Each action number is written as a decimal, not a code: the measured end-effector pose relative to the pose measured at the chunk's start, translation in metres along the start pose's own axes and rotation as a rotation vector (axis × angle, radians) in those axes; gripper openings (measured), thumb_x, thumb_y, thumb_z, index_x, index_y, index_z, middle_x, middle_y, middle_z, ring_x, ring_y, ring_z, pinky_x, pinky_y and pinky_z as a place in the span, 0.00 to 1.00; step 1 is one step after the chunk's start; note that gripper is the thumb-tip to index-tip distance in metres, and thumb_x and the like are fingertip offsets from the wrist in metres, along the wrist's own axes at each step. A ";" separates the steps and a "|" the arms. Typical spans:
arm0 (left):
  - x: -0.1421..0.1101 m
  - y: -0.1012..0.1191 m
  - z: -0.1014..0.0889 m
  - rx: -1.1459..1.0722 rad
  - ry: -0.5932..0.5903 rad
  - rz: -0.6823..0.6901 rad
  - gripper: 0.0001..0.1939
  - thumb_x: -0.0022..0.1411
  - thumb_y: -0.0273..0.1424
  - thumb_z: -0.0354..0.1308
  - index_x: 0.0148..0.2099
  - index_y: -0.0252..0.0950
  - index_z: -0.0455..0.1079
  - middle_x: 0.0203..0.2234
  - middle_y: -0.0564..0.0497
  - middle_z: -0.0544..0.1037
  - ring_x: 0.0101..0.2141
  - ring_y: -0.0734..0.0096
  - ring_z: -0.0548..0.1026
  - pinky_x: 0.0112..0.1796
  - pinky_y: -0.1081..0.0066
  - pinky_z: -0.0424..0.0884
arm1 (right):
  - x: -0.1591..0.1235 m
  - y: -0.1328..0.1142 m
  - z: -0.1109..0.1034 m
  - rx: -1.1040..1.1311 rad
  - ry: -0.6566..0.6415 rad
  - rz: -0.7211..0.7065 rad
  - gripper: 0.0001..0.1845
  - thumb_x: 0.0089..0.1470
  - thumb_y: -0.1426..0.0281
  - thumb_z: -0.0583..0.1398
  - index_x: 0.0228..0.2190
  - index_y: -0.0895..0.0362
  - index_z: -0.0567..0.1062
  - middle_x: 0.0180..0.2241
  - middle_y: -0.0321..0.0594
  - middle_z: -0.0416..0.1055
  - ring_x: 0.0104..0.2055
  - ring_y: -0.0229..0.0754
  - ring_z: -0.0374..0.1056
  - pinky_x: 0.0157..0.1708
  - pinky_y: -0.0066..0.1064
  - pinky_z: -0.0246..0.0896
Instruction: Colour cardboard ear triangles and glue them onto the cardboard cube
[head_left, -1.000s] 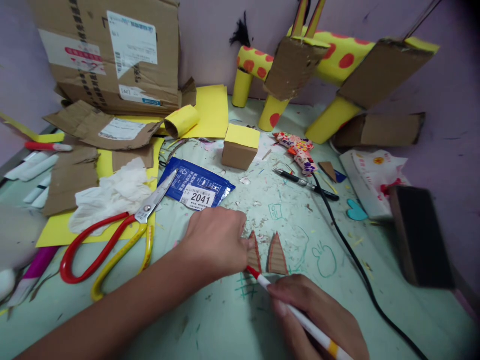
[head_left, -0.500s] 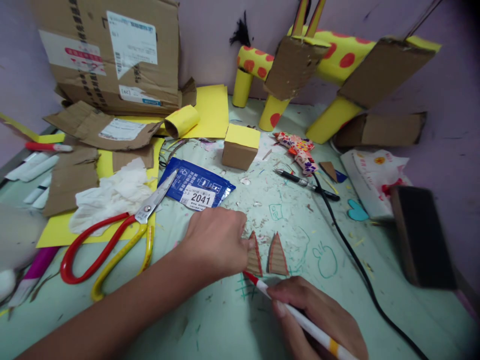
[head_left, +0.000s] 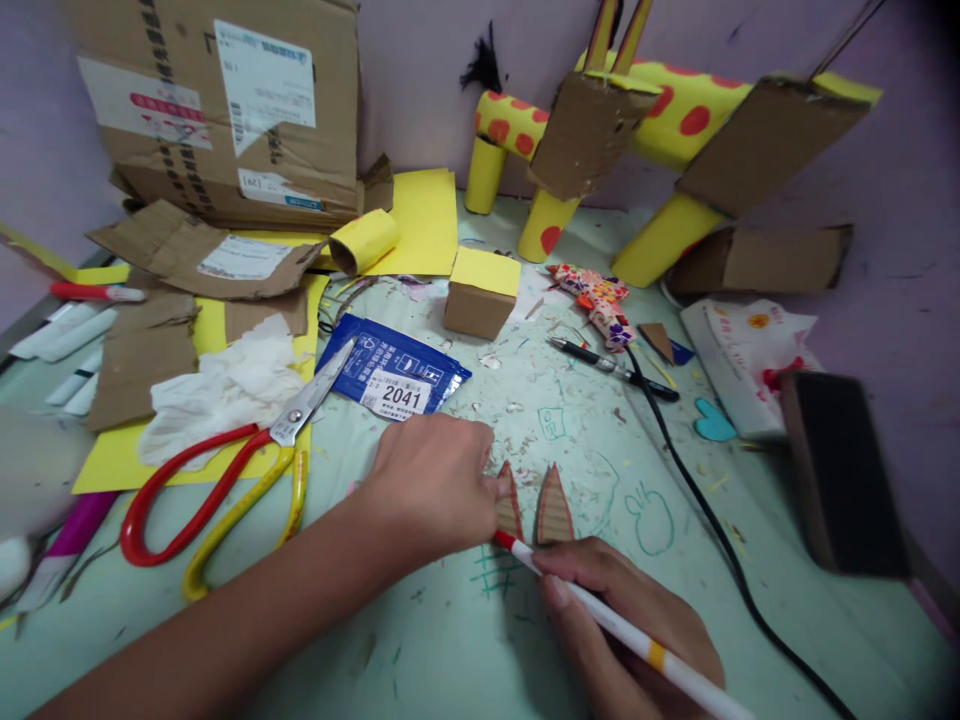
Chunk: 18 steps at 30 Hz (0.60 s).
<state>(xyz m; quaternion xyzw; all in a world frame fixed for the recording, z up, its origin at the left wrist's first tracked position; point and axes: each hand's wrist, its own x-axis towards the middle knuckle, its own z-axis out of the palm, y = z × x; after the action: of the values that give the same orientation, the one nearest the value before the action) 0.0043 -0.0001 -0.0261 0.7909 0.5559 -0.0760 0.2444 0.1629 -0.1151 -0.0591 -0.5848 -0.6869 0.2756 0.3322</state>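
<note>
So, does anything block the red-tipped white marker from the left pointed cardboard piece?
The left hand covers the left part of the pointed brown cardboard piece; nothing visible separates its exposed edge from the white marker.

From where I'm standing, there's a decent lane between the right cardboard triangle [head_left: 554,508] and the black cable [head_left: 709,520]. Left hand [head_left: 435,485] has it tighter — blue packet [head_left: 405,362] just ahead, big scissors [head_left: 295,420] blocking its left.

Under dim, soft light, a speckled, doodled-on pale green tabletop [head_left: 427,645] has a lilac back wall [head_left: 420,80] behind it, a similar left wall [head_left: 30,130] beyond its left edge, and a darkly scuffed right wall [head_left: 900,340] along its right.
</note>
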 end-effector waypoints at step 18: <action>0.000 0.000 0.001 0.009 0.020 0.009 0.12 0.52 0.40 0.48 0.24 0.39 0.63 0.19 0.50 0.71 0.25 0.62 0.71 0.22 0.69 0.50 | 0.000 -0.001 0.000 -0.020 0.020 -0.019 0.07 0.54 0.74 0.57 0.34 0.52 0.74 0.27 0.36 0.76 0.27 0.39 0.73 0.25 0.27 0.66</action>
<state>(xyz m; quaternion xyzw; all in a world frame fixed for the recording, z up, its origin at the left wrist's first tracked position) 0.0044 -0.0007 -0.0271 0.7952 0.5544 -0.0695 0.2356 0.1622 -0.1157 -0.0581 -0.5841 -0.6918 0.2599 0.3359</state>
